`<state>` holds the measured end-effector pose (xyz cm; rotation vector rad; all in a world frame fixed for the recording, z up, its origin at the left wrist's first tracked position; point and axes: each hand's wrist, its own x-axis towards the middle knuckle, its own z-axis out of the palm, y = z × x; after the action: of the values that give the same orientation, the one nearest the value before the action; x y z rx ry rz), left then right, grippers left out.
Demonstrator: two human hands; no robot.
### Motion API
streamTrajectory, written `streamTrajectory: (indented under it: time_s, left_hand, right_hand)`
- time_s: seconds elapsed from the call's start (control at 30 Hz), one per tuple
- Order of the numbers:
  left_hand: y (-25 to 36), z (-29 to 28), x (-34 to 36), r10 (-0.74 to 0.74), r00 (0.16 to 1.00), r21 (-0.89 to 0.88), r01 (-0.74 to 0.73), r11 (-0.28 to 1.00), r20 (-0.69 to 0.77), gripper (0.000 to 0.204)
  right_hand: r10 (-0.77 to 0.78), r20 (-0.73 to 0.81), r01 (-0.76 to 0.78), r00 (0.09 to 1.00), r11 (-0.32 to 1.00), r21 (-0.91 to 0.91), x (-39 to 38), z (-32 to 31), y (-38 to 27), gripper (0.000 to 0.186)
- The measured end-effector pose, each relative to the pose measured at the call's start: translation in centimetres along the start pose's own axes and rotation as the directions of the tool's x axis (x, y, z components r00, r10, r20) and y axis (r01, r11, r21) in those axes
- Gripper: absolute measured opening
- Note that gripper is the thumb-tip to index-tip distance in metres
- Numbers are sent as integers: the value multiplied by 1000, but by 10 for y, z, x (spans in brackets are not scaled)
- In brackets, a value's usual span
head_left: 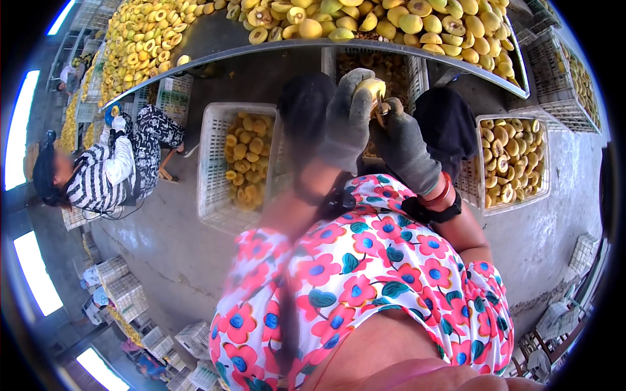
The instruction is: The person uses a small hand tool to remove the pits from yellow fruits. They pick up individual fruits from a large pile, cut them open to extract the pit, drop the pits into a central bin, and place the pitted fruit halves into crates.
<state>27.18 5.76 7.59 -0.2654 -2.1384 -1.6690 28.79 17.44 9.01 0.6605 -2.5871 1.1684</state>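
In front of my lap, my left hand (349,120), in a grey glove, is closed round a yellow peach (372,86). My right hand (409,148), also gloved in grey, is closed against the peach's near right side. A small brownish piece shows at its fingertips; whether that is a tool or part of the fruit I cannot make out. Beneath my hands, between my knees, stands a crate (420,75) with brown scraps in it. Just beyond them runs the metal edge of a table (287,47) heaped with yellow peach halves (411,25).
White plastic crates of peach halves stand at my left (210,153) and right (546,156). More stacked crates (544,75) rise at the far right. A co-worker (111,159) in a striped top sits on the left by the same table.
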Motion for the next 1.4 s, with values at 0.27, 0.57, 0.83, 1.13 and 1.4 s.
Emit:
streamTrajectory:
  time_s: [0.27,0.57,0.83,1.13,1.4]
  left_hand:
    - [-14,0,-4,11,1000,51,-11,999,1,34]
    - [-31,-2,-8,172,985,234,-166,958,-5,35]
    - [-22,-2,-5,63,998,139,-62,988,-1,34]
    - [-26,-2,-7,-30,994,59,24,998,103,34]
    - [-22,-4,4,0,992,-22,2,1000,129,27]
  right_hand:
    - [-9,136,3,991,999,43,-1,2,3,23]
    - [19,225,-26,974,999,32,-1,9,1,29]
    - [-155,311,225,938,953,-204,-2,14,12,31]
    - [-186,289,89,939,944,318,-16,29,26,19]
    - [-214,227,124,950,926,356,-9,23,19,15]
